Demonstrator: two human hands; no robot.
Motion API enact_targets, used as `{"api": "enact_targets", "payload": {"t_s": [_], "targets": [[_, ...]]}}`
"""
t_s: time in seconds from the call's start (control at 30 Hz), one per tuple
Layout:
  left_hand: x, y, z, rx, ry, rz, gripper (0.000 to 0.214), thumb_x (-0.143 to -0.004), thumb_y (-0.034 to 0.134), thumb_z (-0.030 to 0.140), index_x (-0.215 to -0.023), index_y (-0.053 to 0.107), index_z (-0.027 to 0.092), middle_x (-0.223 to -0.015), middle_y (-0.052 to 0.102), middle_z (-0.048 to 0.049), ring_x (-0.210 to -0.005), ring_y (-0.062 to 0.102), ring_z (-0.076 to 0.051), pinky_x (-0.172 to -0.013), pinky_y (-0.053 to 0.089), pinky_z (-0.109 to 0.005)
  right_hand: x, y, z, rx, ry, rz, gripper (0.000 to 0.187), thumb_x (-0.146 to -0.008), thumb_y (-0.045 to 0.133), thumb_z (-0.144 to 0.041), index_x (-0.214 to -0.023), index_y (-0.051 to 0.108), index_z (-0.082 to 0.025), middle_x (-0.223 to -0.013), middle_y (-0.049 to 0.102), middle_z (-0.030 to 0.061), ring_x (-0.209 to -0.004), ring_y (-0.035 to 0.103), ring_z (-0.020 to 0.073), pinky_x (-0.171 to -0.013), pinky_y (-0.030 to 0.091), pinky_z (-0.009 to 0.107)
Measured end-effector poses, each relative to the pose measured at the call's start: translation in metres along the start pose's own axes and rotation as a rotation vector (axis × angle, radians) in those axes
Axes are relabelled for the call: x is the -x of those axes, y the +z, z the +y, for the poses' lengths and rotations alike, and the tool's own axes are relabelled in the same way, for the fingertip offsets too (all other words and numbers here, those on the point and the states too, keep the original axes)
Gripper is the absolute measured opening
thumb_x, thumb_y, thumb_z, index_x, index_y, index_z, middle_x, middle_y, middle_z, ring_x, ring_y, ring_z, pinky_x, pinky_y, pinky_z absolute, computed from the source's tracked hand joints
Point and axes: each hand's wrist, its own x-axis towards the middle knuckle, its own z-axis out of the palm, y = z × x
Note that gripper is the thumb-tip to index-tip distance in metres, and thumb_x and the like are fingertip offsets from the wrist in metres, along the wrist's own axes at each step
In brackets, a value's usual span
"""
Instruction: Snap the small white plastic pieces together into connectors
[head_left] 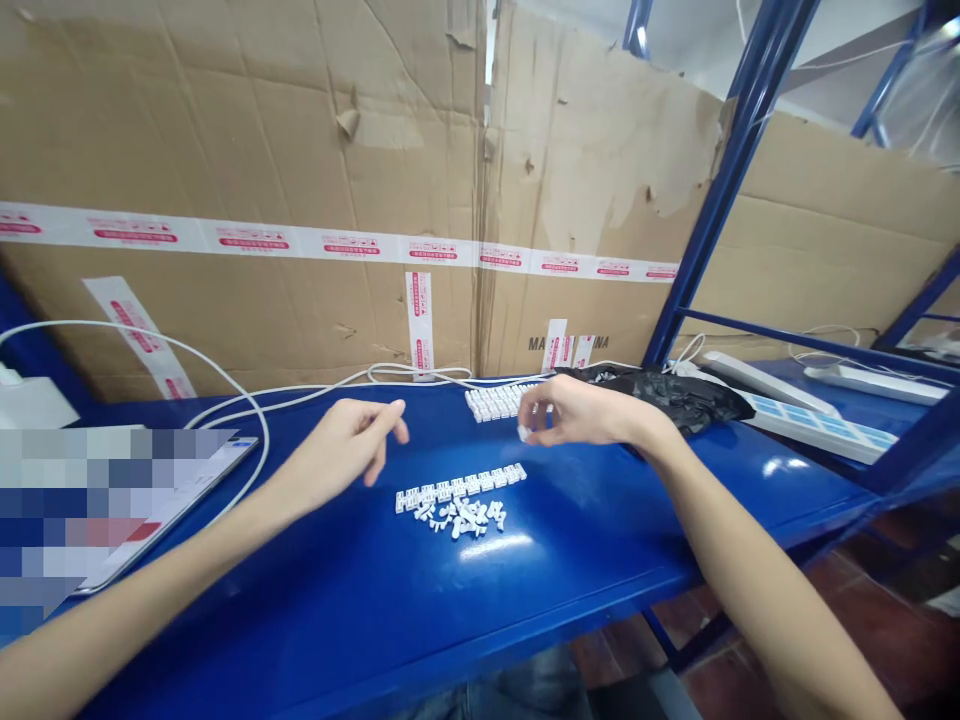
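- The left hand (337, 450) is held half open above the blue steel workbench (600, 540), with the fingers loosely curled; nothing is seen to be gripped by it.
- The right hand (581, 412) is curled nearly shut, and a small white plastic piece (523, 433) is pinched between the thumb and fingers.
- A straight row of white plastic pieces (459, 487) is laid on the bench between the two hands, slightly nearer the person than the right hand.
- A loose heap of white plastic pieces (461, 518) is spread just in front of that row, touching it in places.
- A tightly packed white block of pieces (495, 402) is placed at the far edge of the bench, partly hidden behind the right hand.
- A crumpled black plastic bag (652, 398) is lying just beyond the right hand.
- White power strips (765, 383) are placed on a blue shelf to the right.
- White cables (225, 375) are strung along the back of the bench.
- A pixelated flat object (97, 510) is lying at the left.
- Cardboard sheets (225, 130), banded with red-and-white tape (247, 240), are standing behind the bench.
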Motion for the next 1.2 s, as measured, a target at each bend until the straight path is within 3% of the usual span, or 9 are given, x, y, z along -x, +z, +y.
{"api": "enact_targets", "payload": {"t_s": [0.07, 0.17, 0.3, 0.73, 1.2], "targets": [[-0.005, -0.009, -0.009, -0.121, -0.081, -0.104, 0.061, -0.096, 0.034, 0.071, -0.073, 0.055, 0.019, -0.042, 0.062, -0.0024, -0.029, 0.043, -0.013, -0.041, 0.035, -0.025, 0.002, -0.006, 0.012, -0.05, 0.203, -0.266, 0.012, -0.075, 0.072, -0.013, -0.087, 0.071, -0.013, -0.079, 0.072, 0.0028, -0.071, 0.065, 0.0147, -0.064, 0.047, 0.025], [-0.009, -0.012, -0.02, -0.109, -0.169, -0.253, 0.059, -0.095, 0.03, 0.075, -0.071, 0.042, 0.022, -0.049, 0.068, -0.0057, -0.031, 0.055, -0.017, -0.044, 0.038, -0.026, 0.0, -0.002, 0.017, -0.074, 0.327, -0.415, 0.025, -0.07, 0.08, -0.014, -0.093, 0.068, -0.013, -0.077, 0.07, 0.0011, -0.07, 0.064, 0.0149, -0.059, 0.045, 0.023], [-0.008, -0.004, -0.02, -0.051, -0.215, -0.288, 0.055, -0.096, 0.031, 0.073, -0.076, 0.038, 0.023, -0.052, 0.07, -0.008, -0.034, 0.06, -0.02, -0.041, 0.03, -0.025, -0.004, 0.006, 0.012, -0.041, 0.341, -0.415, 0.027, -0.071, 0.081, -0.015, -0.094, 0.066, -0.013, -0.077, 0.069, 0.0001, -0.07, 0.063, 0.0142, -0.057, 0.042, 0.022], [-0.003, 0.001, -0.01, 0.028, -0.212, -0.286, 0.051, -0.095, 0.036, 0.07, -0.086, 0.044, 0.02, -0.056, 0.072, -0.0089, -0.034, 0.058, -0.018, -0.041, 0.021, -0.024, -0.008, 0.012, 0.01, -0.058, 0.131, -0.372, 0.018, -0.077, 0.077, -0.013, -0.092, 0.067, -0.014, -0.074, 0.067, -0.0018, -0.068, 0.062, 0.0122, -0.062, 0.045, 0.023], [-0.001, 0.001, -0.004, 0.04, -0.215, -0.3, 0.049, -0.095, 0.038, 0.068, -0.081, 0.04, 0.021, -0.06, 0.074, -0.0098, -0.036, 0.057, -0.016, -0.043, 0.017, -0.024, -0.009, 0.016, 0.013, -0.06, 0.124, -0.361, 0.018, -0.078, 0.077, -0.014, -0.094, 0.068, -0.014, -0.077, 0.072, -0.0003, -0.07, 0.065, 0.0132, -0.062, 0.045, 0.023]]}}
